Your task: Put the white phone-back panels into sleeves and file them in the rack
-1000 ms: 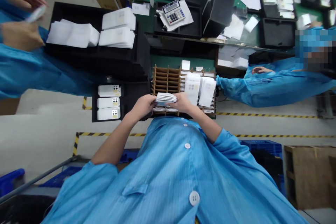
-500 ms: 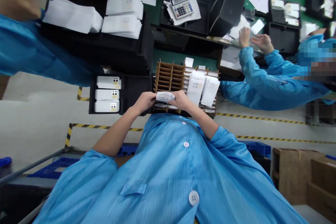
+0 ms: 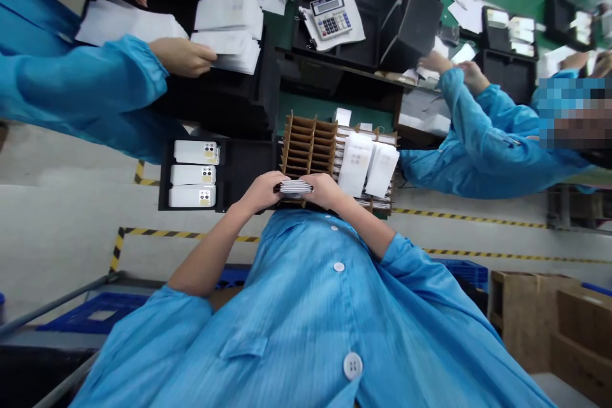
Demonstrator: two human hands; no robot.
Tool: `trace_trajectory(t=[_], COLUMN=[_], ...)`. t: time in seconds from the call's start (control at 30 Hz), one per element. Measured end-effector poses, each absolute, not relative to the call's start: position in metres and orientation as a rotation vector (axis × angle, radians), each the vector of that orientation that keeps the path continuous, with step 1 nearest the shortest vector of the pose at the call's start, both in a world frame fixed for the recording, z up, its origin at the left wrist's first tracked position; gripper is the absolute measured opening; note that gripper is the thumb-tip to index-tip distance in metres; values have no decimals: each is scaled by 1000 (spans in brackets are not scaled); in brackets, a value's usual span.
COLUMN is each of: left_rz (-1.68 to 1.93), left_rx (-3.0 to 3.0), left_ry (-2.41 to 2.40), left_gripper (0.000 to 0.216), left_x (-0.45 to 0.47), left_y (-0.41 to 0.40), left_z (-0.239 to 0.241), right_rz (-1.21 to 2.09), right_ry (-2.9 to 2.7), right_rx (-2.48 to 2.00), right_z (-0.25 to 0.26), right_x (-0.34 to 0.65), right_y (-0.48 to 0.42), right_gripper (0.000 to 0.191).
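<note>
My left hand [image 3: 259,192] and my right hand [image 3: 324,190] are both closed round the ends of a small stack of white sleeved items [image 3: 295,187], held close to my chest. Just beyond the stack stands a brown cardboard divider rack [image 3: 306,143] with several slots. Two white packets [image 3: 367,166] stick up from its right side. A black tray [image 3: 239,166] to the left of my hands holds three white phones [image 3: 194,173] lying in a column.
A co-worker's hand [image 3: 182,55] at the upper left rests on stacks of white packets [image 3: 224,29] on a black tray. Another co-worker's arms [image 3: 459,95] reach to the bench at the right. A calculator [image 3: 331,14] lies at the back. Cardboard boxes [image 3: 549,319] stand at lower right.
My hands squared the fanned stack into a tight pile and lowered it slightly. The left co-worker's hand came down onto the packet stacks. The right co-worker's arms shifted on the bench.
</note>
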State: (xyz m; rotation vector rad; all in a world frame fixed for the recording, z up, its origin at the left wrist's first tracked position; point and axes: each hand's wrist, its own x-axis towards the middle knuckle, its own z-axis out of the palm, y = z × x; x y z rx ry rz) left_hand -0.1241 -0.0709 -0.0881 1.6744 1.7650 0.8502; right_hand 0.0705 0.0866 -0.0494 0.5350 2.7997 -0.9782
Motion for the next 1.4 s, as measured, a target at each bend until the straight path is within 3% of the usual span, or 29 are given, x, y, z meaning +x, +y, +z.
trace_trajectory(t=[0.17, 0.4, 0.9, 1.27, 1.4], left_rz=[831, 515, -89, -244, -198], left_rx=[1731, 1760, 1786, 1825, 1893], left_ry=[1778, 1874, 1895, 1904, 1922], left_gripper=[31, 29, 32, 28, 26], left_x=[-124, -121, -115, -109, -110], left_y=[-77, -67, -43, -17, -29], left_z=[-77, -104, -89, -83, -83], right_rz=[-894, -715, -398, -445, -600], right_ry=[2853, 2660, 2585, 2593, 2671], right_rx=[464, 489, 324, 402, 518], right_z=[-39, -61, -70, -73, -64], right_x=[76, 58, 48, 33, 61], right_y=[81, 82, 79, 70, 79], right_gripper=[22, 23, 34, 35, 30])
